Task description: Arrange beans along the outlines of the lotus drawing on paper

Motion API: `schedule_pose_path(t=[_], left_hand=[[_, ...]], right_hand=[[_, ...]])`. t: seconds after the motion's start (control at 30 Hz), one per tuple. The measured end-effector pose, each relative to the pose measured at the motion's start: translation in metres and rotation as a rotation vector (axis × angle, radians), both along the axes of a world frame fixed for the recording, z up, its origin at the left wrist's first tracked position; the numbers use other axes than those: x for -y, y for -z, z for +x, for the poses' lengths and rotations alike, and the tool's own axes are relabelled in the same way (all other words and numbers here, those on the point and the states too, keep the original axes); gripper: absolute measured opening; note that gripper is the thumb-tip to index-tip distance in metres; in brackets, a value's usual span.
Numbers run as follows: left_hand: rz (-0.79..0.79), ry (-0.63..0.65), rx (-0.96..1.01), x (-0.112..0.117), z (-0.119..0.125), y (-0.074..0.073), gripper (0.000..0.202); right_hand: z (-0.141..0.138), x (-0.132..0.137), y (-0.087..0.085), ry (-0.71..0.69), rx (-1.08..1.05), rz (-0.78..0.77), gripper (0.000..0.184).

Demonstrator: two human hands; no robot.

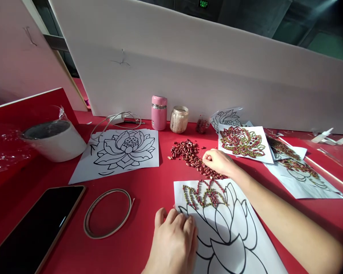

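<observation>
My right hand is over the right side of a pile of dark red beans. Its thumb and fingers are pinched together; whatever may be between them is too small to see. Below the beans lies a white sheet with a lotus line drawing. Red and green beans follow some petal outlines at its top. My left hand rests at the sheet's left edge. Its fingers are curled in and closed, with the fingertips hidden, so I cannot see what they hold, if anything.
To the left are a phone, a roll of tape, lotus sheets and a white tub. Behind stand a pink flask and a glass jar. Bean-covered pictures lie to the right, before a white partition.
</observation>
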State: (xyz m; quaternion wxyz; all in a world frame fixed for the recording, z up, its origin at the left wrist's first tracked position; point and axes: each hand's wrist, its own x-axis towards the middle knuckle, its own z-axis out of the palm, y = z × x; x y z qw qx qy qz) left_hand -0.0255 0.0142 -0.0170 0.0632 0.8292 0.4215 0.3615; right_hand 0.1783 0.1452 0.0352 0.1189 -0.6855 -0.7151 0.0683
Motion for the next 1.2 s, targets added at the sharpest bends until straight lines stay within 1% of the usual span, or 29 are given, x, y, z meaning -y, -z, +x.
schedule_pose_path(t=[0.07,0.2,0.3,0.37,0.43,0.5,0.57,0.63,0.73,1.0,1.1,1.2], left_hand=[[-0.013,0.001,-0.026,0.000,-0.001,-0.005,0.020],[-0.091,0.036,-0.098,0.001,-0.004,-0.017,0.019],[-0.108,0.031,-0.097,0.002,-0.004,-0.020,0.020],[-0.120,0.029,-0.107,0.002,-0.004,-0.020,0.020],[-0.140,0.039,-0.137,0.004,-0.004,-0.019,0.018],[-0.161,0.050,-0.169,0.005,-0.004,-0.020,0.016],[-0.178,0.052,-0.191,0.006,-0.005,-0.020,0.015],[-0.186,0.051,-0.199,0.006,-0.005,-0.021,0.015],[-0.177,0.055,-0.204,0.006,-0.005,-0.020,0.015],[-0.137,0.049,-0.185,0.005,-0.006,-0.019,0.013],[-0.143,0.044,-0.190,0.005,-0.006,-0.019,0.014],[-0.152,0.046,-0.196,0.006,-0.005,-0.019,0.015]], right_hand=[[-0.001,-0.003,0.001,-0.001,0.002,-0.019,0.012],[0.004,-0.009,0.005,-0.006,-0.023,-0.016,0.014],[0.010,-0.007,0.005,-0.025,-0.079,0.011,0.016],[0.010,0.002,0.003,-0.053,-0.126,0.022,0.018],[0.004,0.018,0.000,-0.131,-0.199,0.024,0.019],[-0.007,0.037,-0.002,-0.285,-0.316,0.010,0.018],[-0.020,0.055,-0.003,-0.405,-0.365,-0.037,0.016],[-0.031,0.068,-0.004,-0.449,-0.351,-0.098,0.013],[-0.040,0.079,-0.005,-0.455,-0.293,-0.159,0.010],[-0.048,0.091,-0.018,-0.485,-0.141,-0.221,0.014],[-0.050,0.093,-0.018,-0.480,-0.109,-0.233,0.015],[-0.051,0.093,-0.014,-0.473,-0.092,-0.229,0.014]])
